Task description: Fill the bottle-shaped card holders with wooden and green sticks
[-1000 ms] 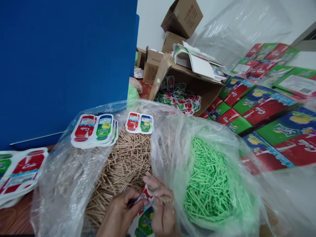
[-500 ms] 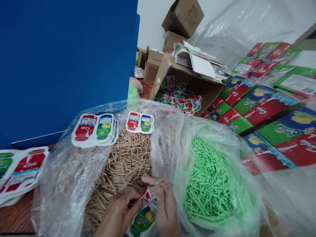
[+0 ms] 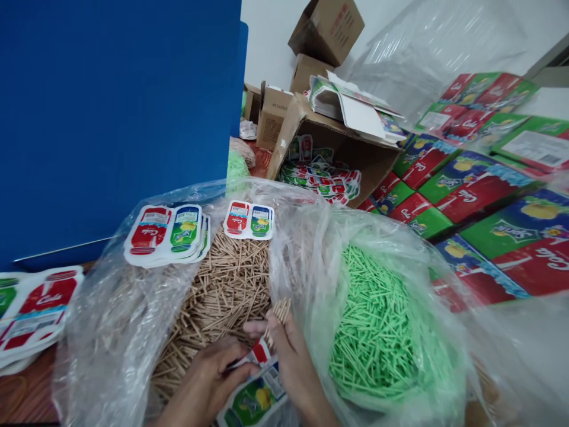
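My left hand (image 3: 208, 373) pinches the red top of a red-and-green printed pouch (image 3: 251, 397) at the bottom centre. My right hand (image 3: 288, 356) is closed on a small bundle of tan sticks (image 3: 279, 311), its ends raised above the pouch's mouth. Both hands are over a clear plastic bag (image 3: 111, 320) full of loose tan sticks (image 3: 217, 296). A second clear bag to the right holds green sticks (image 3: 377, 332).
A stack of printed pouches (image 3: 166, 234) and a single one (image 3: 249, 219) lie on the tan sticks. More pouches (image 3: 31, 314) lie at left. A blue panel (image 3: 111, 112) stands behind. Cardboard boxes (image 3: 338, 148) and red-green printed cartons (image 3: 480, 196) fill the right.
My right hand has lifted the bundle of tan sticks up and turned it more upright. The pouch has tilted so that more of its green half shows.
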Tool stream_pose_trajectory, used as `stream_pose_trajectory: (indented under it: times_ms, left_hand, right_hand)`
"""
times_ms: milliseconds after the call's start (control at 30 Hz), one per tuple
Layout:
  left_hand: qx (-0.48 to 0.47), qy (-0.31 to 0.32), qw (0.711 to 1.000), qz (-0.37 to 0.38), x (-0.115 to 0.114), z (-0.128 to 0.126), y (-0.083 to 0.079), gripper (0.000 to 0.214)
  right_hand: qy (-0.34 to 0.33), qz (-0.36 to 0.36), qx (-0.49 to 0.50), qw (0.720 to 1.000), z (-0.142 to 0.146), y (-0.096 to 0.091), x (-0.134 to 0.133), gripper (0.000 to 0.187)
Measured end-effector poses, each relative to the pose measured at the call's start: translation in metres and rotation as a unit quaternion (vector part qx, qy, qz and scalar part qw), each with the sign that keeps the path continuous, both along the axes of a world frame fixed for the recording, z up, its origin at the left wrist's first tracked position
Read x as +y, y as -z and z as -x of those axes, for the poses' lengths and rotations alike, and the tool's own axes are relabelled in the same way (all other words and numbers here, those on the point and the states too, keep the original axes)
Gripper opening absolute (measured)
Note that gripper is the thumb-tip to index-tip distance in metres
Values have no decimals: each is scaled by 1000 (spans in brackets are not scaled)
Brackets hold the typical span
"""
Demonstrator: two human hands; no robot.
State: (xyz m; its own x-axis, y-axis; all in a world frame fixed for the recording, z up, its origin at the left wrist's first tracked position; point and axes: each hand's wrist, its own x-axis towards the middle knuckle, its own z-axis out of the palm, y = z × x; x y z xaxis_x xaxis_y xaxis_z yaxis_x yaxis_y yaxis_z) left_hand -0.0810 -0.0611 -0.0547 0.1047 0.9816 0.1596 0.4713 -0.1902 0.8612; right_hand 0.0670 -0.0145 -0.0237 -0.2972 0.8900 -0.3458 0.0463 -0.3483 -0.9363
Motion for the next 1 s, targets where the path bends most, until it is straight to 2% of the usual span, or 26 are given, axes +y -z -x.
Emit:
stream_pose_trajectory:
  times_ms: [67,133,200,267,367,433,500,633,733,767,867,900,933,1000]
  left_hand:
    - [-77,-54,993,76,-4,-3,8,23]
    - [-160,-106,969,156,-9,-7,17,24]
    - [-220,-133,943,211,-12,-10,21,24]
    - [-234,-109,943,209,-12,-10,18,22]
    - [-205,-31,970,127,-8,-7,3,17]
    - [-189,4,977,96,-6,-5,-7,20]
    - [-182,17,978,101,-7,-3,-11,24]
    - [-187,-11,973,134,-14,1,-3,32]
    - [-202,-9,965,169,-17,1,3,36]
    - [-208,-6,962,175,-17,0,3,37]
    - [-231,-14,958,170,-14,-3,-2,43]
    - [-239,-21,955,172,-13,-4,-4,44]
    - [-248,-24,952,180,-13,-5,-5,45]
    - [-273,-40,940,202,-12,-6,-5,48]
  right_hand:
    - [-16,-66,-44,997,-7,-1,-3,41]
    - [-58,-139,-60,987,-17,-4,-4,33]
    - [-107,-210,-64,970,-27,-8,-4,24]
    - [-138,-305,-81,939,-33,-10,-5,18]
    - [-154,-470,-109,862,-33,-9,-7,27]
    - [-160,-537,-111,821,-31,-7,-9,30]
    - [-165,-545,-114,814,-30,-5,-12,29]
    - [-173,-475,-132,853,-37,0,-19,38]
    - [-114,-467,-117,869,-39,5,-24,54]
    - [-109,-479,-128,862,-39,5,-24,55]
    - [-186,-515,-203,812,-36,4,-23,59]
    - [-200,-513,-222,804,-36,3,-22,60]
    - [-193,-506,-233,808,-37,2,-21,58]
    - [-132,-492,-233,828,-41,2,-19,51]
